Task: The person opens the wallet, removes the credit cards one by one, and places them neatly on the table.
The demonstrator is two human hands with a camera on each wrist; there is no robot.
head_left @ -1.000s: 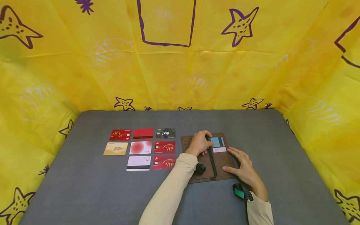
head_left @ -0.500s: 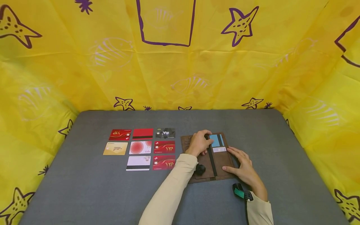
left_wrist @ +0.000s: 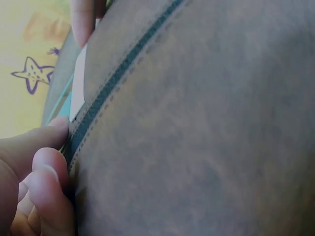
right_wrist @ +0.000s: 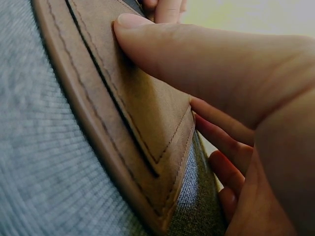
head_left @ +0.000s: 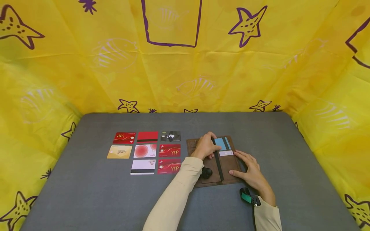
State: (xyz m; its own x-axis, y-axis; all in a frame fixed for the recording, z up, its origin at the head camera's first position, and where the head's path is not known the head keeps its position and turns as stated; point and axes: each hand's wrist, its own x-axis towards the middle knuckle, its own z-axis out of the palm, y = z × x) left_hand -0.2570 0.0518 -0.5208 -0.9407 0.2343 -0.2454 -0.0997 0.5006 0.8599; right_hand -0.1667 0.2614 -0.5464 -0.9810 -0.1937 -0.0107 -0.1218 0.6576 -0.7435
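A brown leather wallet [head_left: 231,166] lies opened out on the grey table. My left hand [head_left: 203,146] reaches over its left half and pinches a light blue card [head_left: 222,143] with a dark stripe, at the top of the right half. Just below it, a white card [head_left: 226,153] sticks out of a slot; in the left wrist view this white card [left_wrist: 78,86] shows edge-on beside the fingers. My right hand [head_left: 254,176] holds the wallet's right edge, thumb [right_wrist: 147,42] on the leather and fingers along the edge. The left fingertips partly cover the blue card.
Left of the wallet several cards lie in rows, among them a gold card [head_left: 119,152], a black Vip card [head_left: 171,136], a red VIP card [head_left: 169,166] and a white striped card [head_left: 143,167]. Yellow patterned cloth [head_left: 162,73] stands behind and beside the table [head_left: 95,192].
The light blue card has shifted slightly up and left and tilted, so more of it shows. The left fingers have barely moved; the right hand and wallet look the same.
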